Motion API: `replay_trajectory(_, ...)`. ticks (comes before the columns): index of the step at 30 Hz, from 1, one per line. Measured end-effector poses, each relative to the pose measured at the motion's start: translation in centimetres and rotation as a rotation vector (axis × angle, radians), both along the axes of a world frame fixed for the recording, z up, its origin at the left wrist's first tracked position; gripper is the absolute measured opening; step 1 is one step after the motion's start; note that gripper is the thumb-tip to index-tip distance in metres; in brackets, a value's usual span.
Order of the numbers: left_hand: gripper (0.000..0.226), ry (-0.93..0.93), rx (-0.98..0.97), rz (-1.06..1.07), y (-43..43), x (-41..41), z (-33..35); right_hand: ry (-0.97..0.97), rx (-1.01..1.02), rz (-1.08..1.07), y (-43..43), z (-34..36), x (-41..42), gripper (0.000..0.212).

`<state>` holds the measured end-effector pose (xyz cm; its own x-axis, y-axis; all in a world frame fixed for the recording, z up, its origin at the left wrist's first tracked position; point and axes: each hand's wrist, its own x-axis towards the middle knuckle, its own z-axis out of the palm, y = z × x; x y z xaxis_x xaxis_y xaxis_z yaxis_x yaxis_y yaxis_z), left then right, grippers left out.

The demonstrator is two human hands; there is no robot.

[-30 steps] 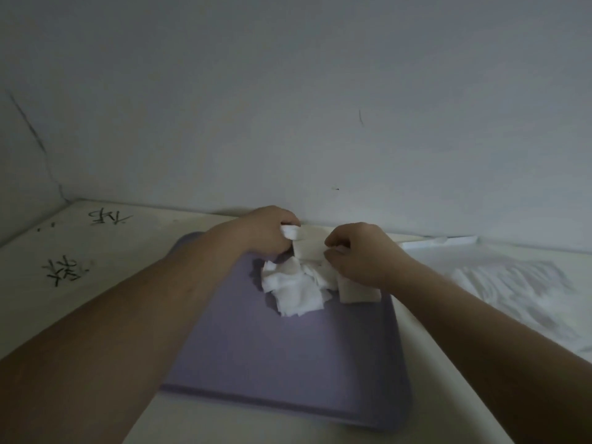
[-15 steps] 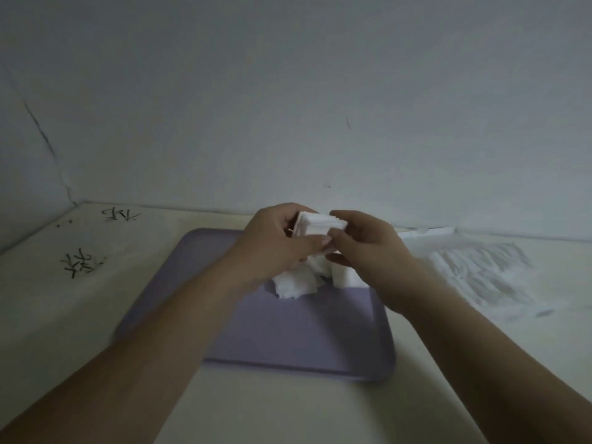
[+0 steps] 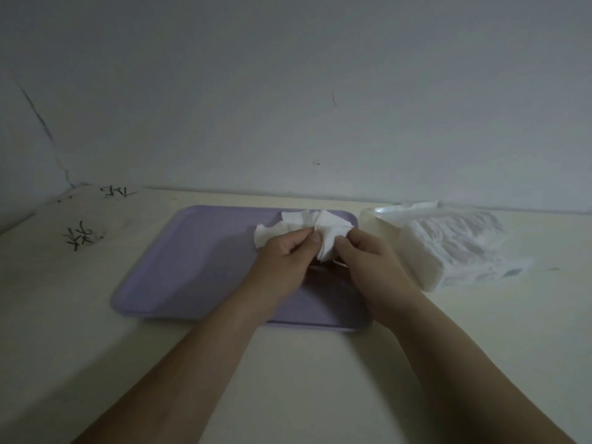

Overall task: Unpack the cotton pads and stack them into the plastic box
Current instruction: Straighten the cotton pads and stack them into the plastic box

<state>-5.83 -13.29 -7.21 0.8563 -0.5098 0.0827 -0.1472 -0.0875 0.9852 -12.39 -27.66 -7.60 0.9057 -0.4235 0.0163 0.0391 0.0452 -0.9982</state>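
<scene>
**Q:** What sits at the far left?

**A:** Black handwritten marks (image 3: 80, 237) on the cream table (image 3: 64, 315), near the corner where it meets the grey wall (image 3: 288, 91). I cannot read them.

**Q:** And next to the right?

**A:** A lavender tray (image 3: 192, 261) lies flat on the table with a long side towards me. My left forearm crosses its near rim.

**Q:** How do your hands stand?

**A:** My left hand (image 3: 282, 261) and right hand (image 3: 371, 261) are together over the far right part of the tray, close beside each other. Both are clamped on one loose bunch of white cotton pads (image 3: 323, 225), and the left thumb presses the pads against its fingers. The pads fan out untidily beyond my fingertips, with one edge reaching left past the left hand. My hands hide the underside of the bunch, so I cannot tell whether it touches the tray.

**Q:** What lies to the right of the hands?

**A:** Just beside the tray's right rim stands a translucent plastic box (image 3: 379, 225), its outline faint in the dim light. I cannot tell what it holds. Against its right side the pack (image 3: 458, 248) lies on the table in clear wrap, with rows of white pads showing through.
</scene>
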Motion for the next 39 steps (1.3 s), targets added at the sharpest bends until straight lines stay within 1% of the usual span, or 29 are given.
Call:
replay_trajectory(2,0.031,0.021,-0.03,-0.009,-0.1,-0.2,-0.2,-0.005,-0.066,-0.014,0.0,-0.2,0.0,0.035)
replay_trajectory(4,0.028,0.026,-0.054,-0.02,0.0,-0.1,-0.4,-0.019,-0.06,0.0,-0.4,-0.4,0.2,0.029)
replay_trajectory(5,0.026,-0.002,-0.05,-0.032,0.0,-0.1,-0.6,-0.028,-0.061,0.018,-0.6,-0.5,0.1,0.025)
replay_trajectory(7,0.022,-0.061,-0.047,-0.05,0.2,0.0,-0.9,-0.056,-0.034,0.067,-0.6,-0.1,-0.2,0.025)
replay_trajectory(10,0.019,-0.073,-0.031,-0.042,0.3,0.0,-0.8,-0.079,0.075,0.132,-0.5,0.5,-0.6,0.035)
replay_trajectory(12,0.022,-0.067,0.014,-0.072,0.5,0.2,-0.8,-0.065,0.073,0.119,-0.6,0.5,-0.5,0.042)
replay_trajectory(15,0.021,-0.051,0.067,-0.151,1.0,0.0,-0.1,-0.066,0.022,0.142,-0.5,0.3,-0.6,0.038)
replay_trajectory(16,0.02,-0.086,0.09,-0.133,1.4,0.0,0.1,-0.071,0.016,0.14,-0.3,0.3,-0.7,0.034)
replay_trajectory(17,0.021,-0.151,0.116,-0.072,1.7,0.3,0.4,-0.081,-0.002,0.118,-0.2,0.4,-0.7,0.031)
replay_trajectory(19,0.026,-0.276,0.163,0.129,2.7,1.5,0.6,-0.092,-0.11,0.029,-0.2,0.3,-0.8,0.024)
replay_trajectory(21,0.023,-0.343,0.214,0.284,3.8,2.6,0.8,-0.067,-0.312,-0.056,-0.4,0.0,-0.7,0.021)
replay_trajectory(22,0.021,-0.319,0.211,0.305,4.1,2.8,0.8,-0.041,-0.408,-0.079,-0.4,-0.1,-0.6,0.021)
replay_trajectory(23,0.021,-0.253,0.18,0.289,4.0,2.7,0.8,-0.022,-0.451,-0.079,-0.3,-0.2,-0.5,0.024)
replay_trajectory(24,0.021,-0.178,0.152,0.253,3.6,2.3,1.0,-0.021,-0.428,-0.053,-0.3,-0.2,-0.4,0.03)
replay_trajectory(27,0.027,-0.033,0.106,0.124,2.5,0.7,1.4,-0.082,-0.14,0.102,-0.5,0.0,-0.2,0.057)
replay_trajectory(28,0.029,-0.006,0.087,0.079,2.3,0.5,1.4,-0.096,-0.074,0.152,-0.5,0.1,-0.3,0.059)
replay_trajectory(29,0.029,0.015,0.065,0.037,2.2,0.5,1.4,-0.096,-0.045,0.188,-0.4,0.1,-0.5,0.055)
replay_trajectory(31,0.027,0.057,0.042,-0.032,2.1,0.4,1.5,-0.086,-0.035,0.225,-0.4,0.1,-0.7,0.038)
replay_trajectory(33,0.028,0.071,0.054,-0.065,2.1,0.4,1.6,-0.096,0.009,0.214,-0.4,-0.1,-0.8,0.026)
replay_trajectory(35,0.037,0.024,0.073,0.019,2.4,0.9,1.8,-0.094,0.078,0.148,-0.5,0.1,-0.8,0.016)
replay_trajectory(36,0.04,-0.06,0.112,0.112,2.8,1.7,1.6,-0.088,0.108,0.126,-0.5,0.3,-0.8,0.01)
replay_trajectory(38,0.036,-0.306,0.31,0.27,3.8,3.8,0.9,-0.077,0.157,0.113,-0.5,0.5,-0.8,0.002)
replay_trajectory(39,0.036,-0.401,0.433,0.289,4.3,4.8,0.4,-0.076,0.172,0.11,-0.5,0.5,-0.8,0.005)
